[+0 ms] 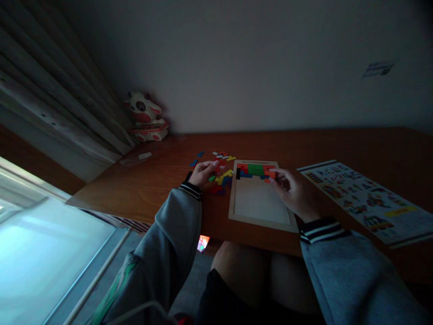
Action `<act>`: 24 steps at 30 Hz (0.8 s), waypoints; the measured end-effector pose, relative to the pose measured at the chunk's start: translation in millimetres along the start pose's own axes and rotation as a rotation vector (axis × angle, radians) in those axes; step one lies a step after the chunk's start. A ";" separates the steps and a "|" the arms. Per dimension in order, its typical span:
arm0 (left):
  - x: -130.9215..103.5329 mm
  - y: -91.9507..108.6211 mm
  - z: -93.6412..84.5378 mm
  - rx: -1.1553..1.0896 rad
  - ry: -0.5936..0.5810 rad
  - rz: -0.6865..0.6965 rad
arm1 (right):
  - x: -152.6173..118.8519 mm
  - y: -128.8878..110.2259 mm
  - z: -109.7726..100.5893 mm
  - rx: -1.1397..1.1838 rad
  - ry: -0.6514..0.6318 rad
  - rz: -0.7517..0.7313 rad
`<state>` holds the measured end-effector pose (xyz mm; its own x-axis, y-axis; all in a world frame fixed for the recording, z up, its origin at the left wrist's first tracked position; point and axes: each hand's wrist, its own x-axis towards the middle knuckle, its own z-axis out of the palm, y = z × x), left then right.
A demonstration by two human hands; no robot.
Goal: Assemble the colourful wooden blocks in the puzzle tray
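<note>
A shallow wooden puzzle tray [233,198] lies on the table, with red, green, blue, black and orange block pieces along its far end. At the tray's far right corner, my right hand [287,187] pinches an orange puzzle piece [269,174] between thumb and fingers. My left hand [204,173] hovers over a loose pile left of the tray, its fingers drawn together. Red pieces show right by the left fingertips; whether one is gripped is too small to make out. Yellow puzzle pieces [220,180] and blue, red and green ones lie below that hand.
A printed pattern sheet [365,198] lies to the right on the wooden table [162,180]. A cow figurine [145,115] stands at the back left, near the curtain [67,81]. A lit phone screen [203,243] shows below the table's front edge.
</note>
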<state>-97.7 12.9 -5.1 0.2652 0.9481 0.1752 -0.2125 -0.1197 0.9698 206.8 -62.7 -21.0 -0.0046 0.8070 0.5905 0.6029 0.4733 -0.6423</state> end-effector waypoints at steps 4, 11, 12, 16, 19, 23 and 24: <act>-1.1 1.0 0.9 0.014 -0.003 -0.006 | 0.1 -2.0 -1.0 -0.012 0.005 -0.016; -2.3 0.4 2.7 0.027 0.012 -0.017 | -0.3 1.1 -0.5 -0.017 -0.006 -0.019; -2.4 0.7 2.9 0.022 0.006 -0.015 | -0.4 1.0 -0.6 -0.013 -0.003 -0.020; -2.4 1.4 2.4 0.022 -0.014 -0.015 | -0.3 -1.5 -1.2 -0.004 -0.001 -0.019; -2.1 0.2 1.3 0.033 -0.010 -0.016 | -0.5 -2.0 -0.9 0.006 -0.004 -0.013; -2.3 -1.1 1.4 0.040 -0.004 -0.017 | -1.2 -0.2 -0.1 0.008 0.001 -0.021; -2.4 -0.8 2.0 0.041 -0.005 -0.017 | -1.3 0.3 -0.1 0.006 0.003 -0.021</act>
<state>-96.3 10.1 -6.0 0.2736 0.9486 0.1592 -0.1687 -0.1157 0.9789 207.0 -63.6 -21.9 -0.0150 0.7962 0.6049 0.5979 0.4920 -0.6328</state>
